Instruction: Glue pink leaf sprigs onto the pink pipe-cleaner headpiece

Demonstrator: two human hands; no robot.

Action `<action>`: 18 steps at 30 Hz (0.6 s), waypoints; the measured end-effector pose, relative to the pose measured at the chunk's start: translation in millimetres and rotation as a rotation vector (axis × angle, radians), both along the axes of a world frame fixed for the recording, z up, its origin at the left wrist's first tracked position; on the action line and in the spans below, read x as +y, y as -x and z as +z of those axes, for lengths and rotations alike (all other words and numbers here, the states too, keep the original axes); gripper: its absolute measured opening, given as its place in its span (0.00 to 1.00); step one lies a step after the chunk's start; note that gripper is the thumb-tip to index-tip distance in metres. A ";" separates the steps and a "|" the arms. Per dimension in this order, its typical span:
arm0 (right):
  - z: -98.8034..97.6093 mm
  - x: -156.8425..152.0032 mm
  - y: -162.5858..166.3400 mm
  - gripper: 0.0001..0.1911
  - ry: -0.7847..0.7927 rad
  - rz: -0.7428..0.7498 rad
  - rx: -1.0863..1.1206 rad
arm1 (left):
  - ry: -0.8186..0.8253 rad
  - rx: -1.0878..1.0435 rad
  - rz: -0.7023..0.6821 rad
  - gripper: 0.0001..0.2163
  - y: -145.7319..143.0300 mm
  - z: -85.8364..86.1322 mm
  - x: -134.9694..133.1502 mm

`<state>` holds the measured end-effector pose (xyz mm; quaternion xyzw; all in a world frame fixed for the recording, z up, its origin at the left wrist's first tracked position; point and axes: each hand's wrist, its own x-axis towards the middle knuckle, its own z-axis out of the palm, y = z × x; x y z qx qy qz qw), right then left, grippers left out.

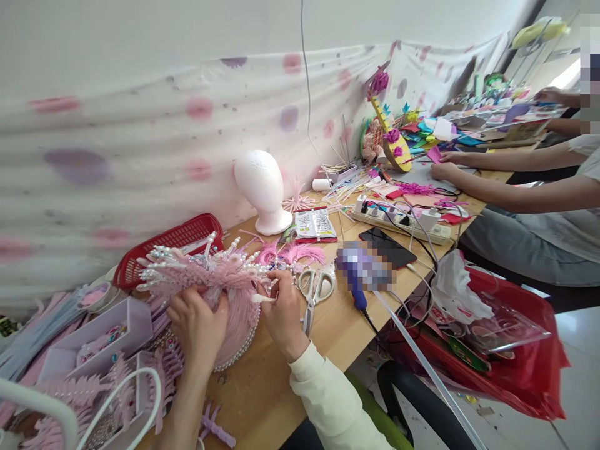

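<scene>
A pink headdress (237,331) with fluffy strands, sprays of white pearl beads and a pearl-edged rim rests at the front of the table. My left hand (199,319) grips its near side, the fingers pressed into the pink strands. At its right side is my right hand (284,312), fingers closed in a pinch with a small white piece (263,299) showing at the tips; its exact kind is not clear. Scissors (315,289) with pale handles lie just right of my right hand. A blue-handled tool (359,295) lies farther right, partly blurred out.
A white foam head (260,181) stands behind the headdress, near a red basket (173,240). Left are white trays (135,319) of pink trims. A power strip (398,219) with cables and a black phone (389,245) lie right. A co-worker's hands (447,169) hold pink material.
</scene>
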<state>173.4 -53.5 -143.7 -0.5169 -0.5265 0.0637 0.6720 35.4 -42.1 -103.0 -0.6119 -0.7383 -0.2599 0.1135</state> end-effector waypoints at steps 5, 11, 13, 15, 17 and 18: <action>0.2 0.8 -1.1 0.07 0.006 -0.014 -0.002 | -0.003 -0.044 -0.017 0.18 0.0 1.1 -1.4; 1.5 -0.6 -2.9 0.06 0.018 -0.037 -0.019 | 0.028 -0.044 -0.013 0.20 0.6 1.7 0.2; 2.0 -0.7 -3.5 0.06 0.019 -0.041 -0.024 | 0.005 -0.040 -0.022 0.19 1.3 0.2 0.1; 2.6 -0.5 -3.9 0.05 0.006 -0.043 -0.024 | -0.035 -0.031 -0.048 0.19 3.1 -2.9 -0.2; 3.3 -0.4 -3.8 0.06 -0.016 -0.039 -0.021 | -0.071 -0.024 -0.085 0.19 6.4 -6.7 -0.1; 3.7 -0.5 -3.6 0.06 -0.027 -0.034 -0.019 | -0.084 -0.025 -0.104 0.20 8.5 -8.3 0.2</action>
